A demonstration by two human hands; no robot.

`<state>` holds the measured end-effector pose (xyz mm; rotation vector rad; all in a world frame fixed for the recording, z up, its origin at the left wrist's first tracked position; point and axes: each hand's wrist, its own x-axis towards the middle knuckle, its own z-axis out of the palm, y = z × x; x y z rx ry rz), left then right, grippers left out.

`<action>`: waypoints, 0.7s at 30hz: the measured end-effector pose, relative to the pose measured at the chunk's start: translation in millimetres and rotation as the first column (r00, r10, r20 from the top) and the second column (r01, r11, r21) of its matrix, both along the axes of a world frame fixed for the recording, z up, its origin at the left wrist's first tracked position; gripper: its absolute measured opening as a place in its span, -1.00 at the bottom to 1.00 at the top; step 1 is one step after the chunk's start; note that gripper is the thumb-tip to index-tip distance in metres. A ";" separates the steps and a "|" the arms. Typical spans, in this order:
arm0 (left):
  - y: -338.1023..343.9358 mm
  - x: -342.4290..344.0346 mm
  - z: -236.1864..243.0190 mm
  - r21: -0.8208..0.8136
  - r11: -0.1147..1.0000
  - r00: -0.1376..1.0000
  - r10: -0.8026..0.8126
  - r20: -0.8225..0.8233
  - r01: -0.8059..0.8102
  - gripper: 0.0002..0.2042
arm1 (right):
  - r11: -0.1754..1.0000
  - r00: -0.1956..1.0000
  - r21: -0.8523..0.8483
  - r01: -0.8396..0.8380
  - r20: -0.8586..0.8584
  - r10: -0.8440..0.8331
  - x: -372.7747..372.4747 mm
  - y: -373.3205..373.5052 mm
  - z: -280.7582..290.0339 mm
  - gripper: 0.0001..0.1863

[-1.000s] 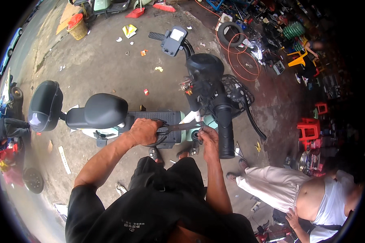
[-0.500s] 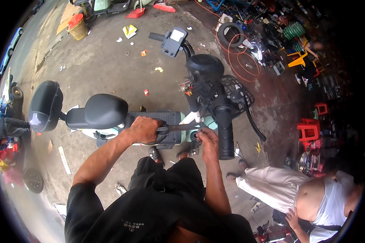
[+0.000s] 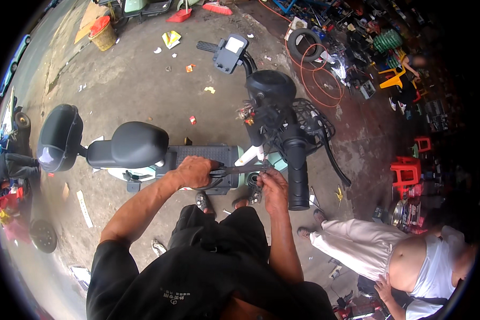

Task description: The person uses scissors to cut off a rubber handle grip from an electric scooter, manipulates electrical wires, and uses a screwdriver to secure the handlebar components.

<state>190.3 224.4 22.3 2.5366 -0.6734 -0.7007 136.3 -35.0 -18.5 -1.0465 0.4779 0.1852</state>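
My left hand (image 3: 196, 172) is wrapped round the handles of a pair of dark scissors (image 3: 239, 169). Their long blades reach to the right, above the footboard of a pale green electric scooter (image 3: 208, 154). At the blade tips, my right hand (image 3: 273, 186) has thumb and fingers pinched together. What sits between those fingers is too small to make out. A black round part (image 3: 254, 180) shows just below the tips. Close to my right hand is the scooter's black handlebar grip (image 3: 297, 176). The black seat (image 3: 140, 144) lies left of my left hand.
A person in pale trousers (image 3: 352, 240) stands close on my right. Red stools (image 3: 405, 170), a tyre (image 3: 305, 45) and a coiled orange hose (image 3: 325, 98) lie beyond the handlebar. Another person (image 3: 10, 170) bends at the far left. Litter dots the concrete.
The scissors' handles have drawn closer together in my left hand, and the blades look more closed. My right hand stays pinched at the blade tips, barely shifted.
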 end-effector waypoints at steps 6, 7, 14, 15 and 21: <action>0.9 -1.3 -9.5 -0.020 1.000 1.000 -0.011 0.005 0.011 -0.74 | 0.999 0.999 0.046 -0.026 0.035 0.024 -2.2 -2.8 -6.7 -0.86; 0.4 -1.0 -10.9 -0.026 1.000 1.000 -0.015 0.008 0.015 -0.73 | 0.999 0.999 0.040 -0.023 0.031 0.022 -1.9 -2.2 -6.3 -0.86; 1.6 -4.8 -27.5 -0.070 0.997 0.998 -0.021 0.057 0.025 -0.74 | 0.998 0.997 0.056 -0.040 0.063 0.037 1.1 0.1 -2.4 -0.86; 2.2 -6.0 -28.7 -0.088 0.996 0.998 -0.014 0.061 0.019 -0.74 | 0.998 0.998 0.057 -0.035 0.060 0.032 1.0 0.0 -3.2 -0.86; 2.3 -9.8 -22.3 -0.102 0.995 1.000 -0.007 0.018 0.009 -0.76 | 0.999 0.997 0.026 -0.030 0.073 0.028 3.4 -3.4 -7.3 -0.87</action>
